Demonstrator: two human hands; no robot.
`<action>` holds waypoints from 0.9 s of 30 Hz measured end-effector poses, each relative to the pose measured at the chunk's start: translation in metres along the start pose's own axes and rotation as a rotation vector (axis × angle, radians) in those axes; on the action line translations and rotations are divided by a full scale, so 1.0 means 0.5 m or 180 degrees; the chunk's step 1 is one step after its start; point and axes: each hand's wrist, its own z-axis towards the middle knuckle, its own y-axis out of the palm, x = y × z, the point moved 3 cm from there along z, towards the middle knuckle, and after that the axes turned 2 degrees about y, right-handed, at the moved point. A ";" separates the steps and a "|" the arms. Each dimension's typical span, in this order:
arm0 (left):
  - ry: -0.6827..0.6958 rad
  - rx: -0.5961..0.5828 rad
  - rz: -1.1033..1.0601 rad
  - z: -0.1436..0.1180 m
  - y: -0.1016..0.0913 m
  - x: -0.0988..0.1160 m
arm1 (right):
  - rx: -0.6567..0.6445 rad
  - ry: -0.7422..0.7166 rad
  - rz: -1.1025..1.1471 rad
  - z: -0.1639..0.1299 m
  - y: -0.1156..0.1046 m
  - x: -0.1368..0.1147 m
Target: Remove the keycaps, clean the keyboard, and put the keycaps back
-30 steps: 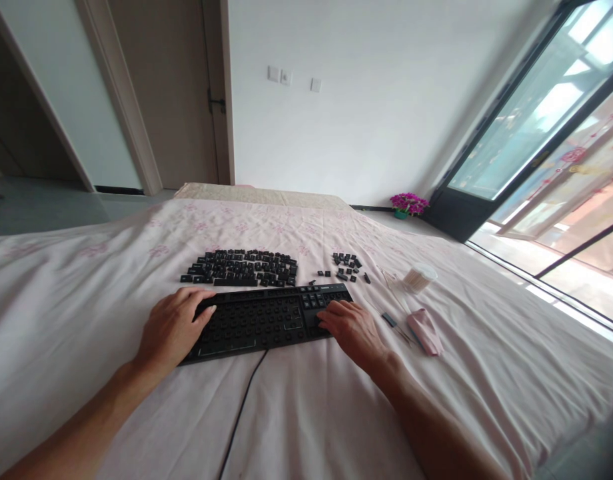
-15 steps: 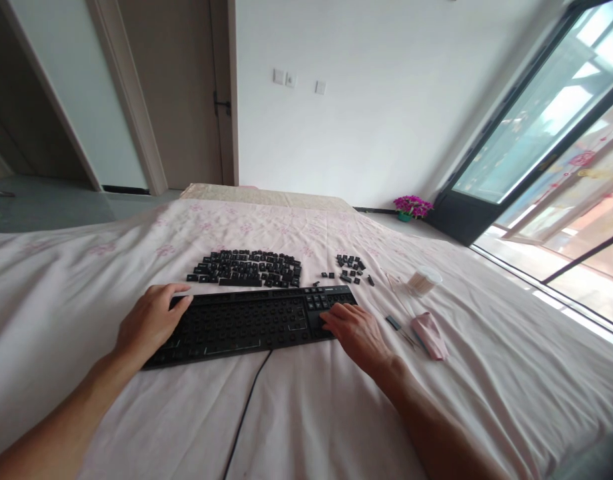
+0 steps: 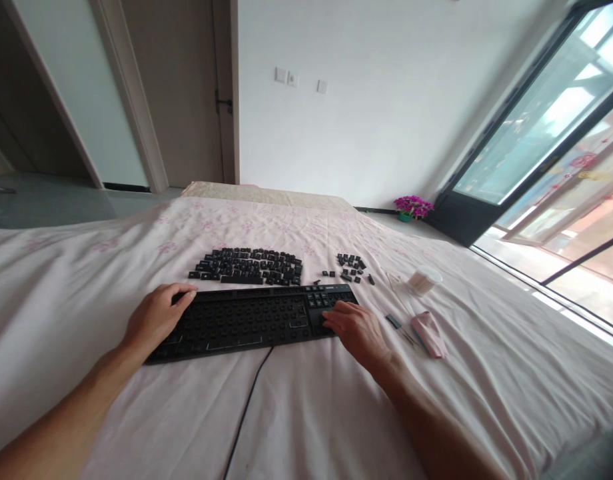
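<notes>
A black keyboard [image 3: 246, 320] with its keycaps removed lies on the pale pink bed sheet [image 3: 306, 413]. My left hand [image 3: 156, 317] grips the keyboard's left end, fingers over its far corner. My right hand [image 3: 356, 327] holds the right end, fingers lying across the number pad. Just beyond the keyboard sits a large heap of loose black keycaps [image 3: 246, 265], with a smaller group of keycaps [image 3: 350, 265] to its right. The keyboard's black cable [image 3: 246, 407] runs toward me over the sheet.
To the right of the keyboard are a round tub of cotton swabs [image 3: 422, 280], a folded pink cloth [image 3: 427, 333] and a small dark tool [image 3: 392, 322]. A pot of purple flowers [image 3: 409, 205] stands on the floor by the glass door [image 3: 536, 147].
My left hand slid left from the key field to the keyboard's left end. The right hand stayed on the number pad. The keyboard barely shifted.
</notes>
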 end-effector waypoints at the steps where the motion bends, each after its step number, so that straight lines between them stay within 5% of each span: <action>1: 0.0007 0.0006 0.0005 0.000 0.000 0.000 | -0.0001 0.0004 0.0002 0.000 0.000 0.000; 20: -0.0011 -0.0031 -0.0005 0.000 0.004 -0.005 | -0.0289 -0.0033 -0.1124 -0.031 -0.027 -0.086; 27: 0.0057 -0.0014 -0.0001 0.001 0.007 -0.005 | -0.0392 -0.0088 -0.1321 -0.035 -0.006 -0.101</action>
